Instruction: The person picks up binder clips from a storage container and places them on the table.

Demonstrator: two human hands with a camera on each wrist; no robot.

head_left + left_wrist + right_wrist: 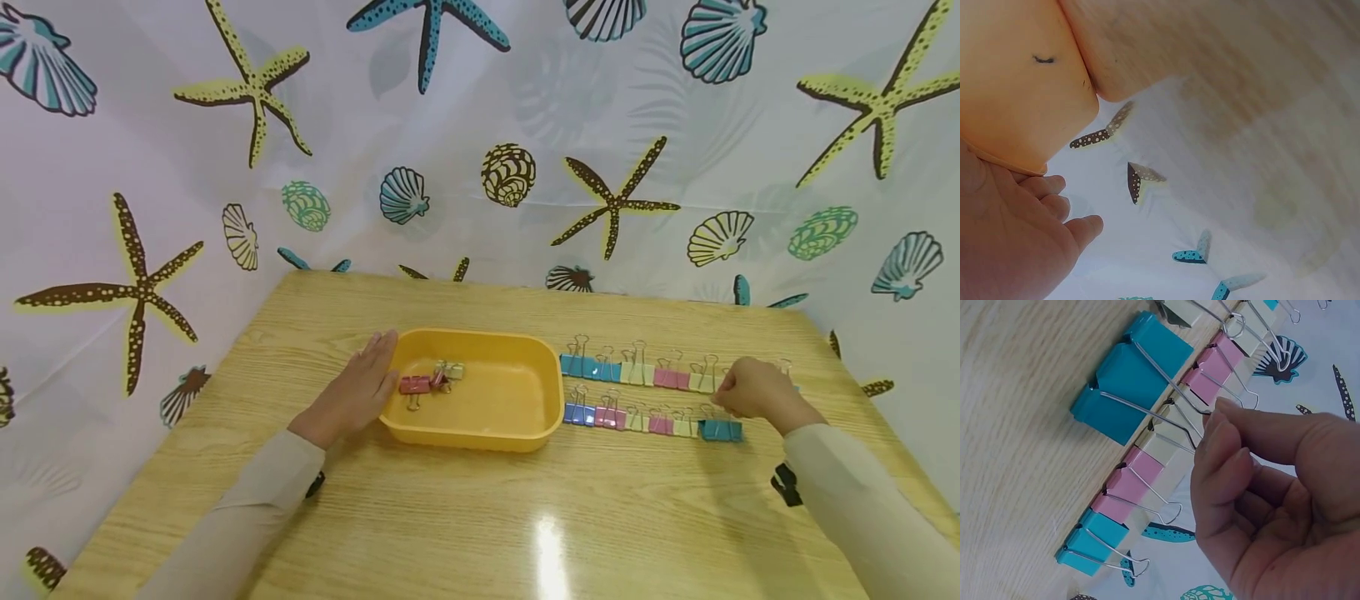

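My right hand (765, 392) pinches the wire handle of a teal binder clip (1129, 378) between thumb and index finger. That clip is at the right end of the front row of binder clips, beside a pale yellow clip (685, 423). My left hand (351, 387) rests against the left side of a yellow plastic tray (495, 400), fingers extended along its rim. Inside the tray's left part lie a red binder clip (415, 384) and a few other small clips, partly overlapping. In the left wrist view, the hand touches the tray's edge.
Behind the front row runs a back row of binder clips in blue, yellow and pink, including a pink clip (671, 378); my right hand hides part of it. A printed curtain (465, 150) hangs beyond the wooden table (450, 517).
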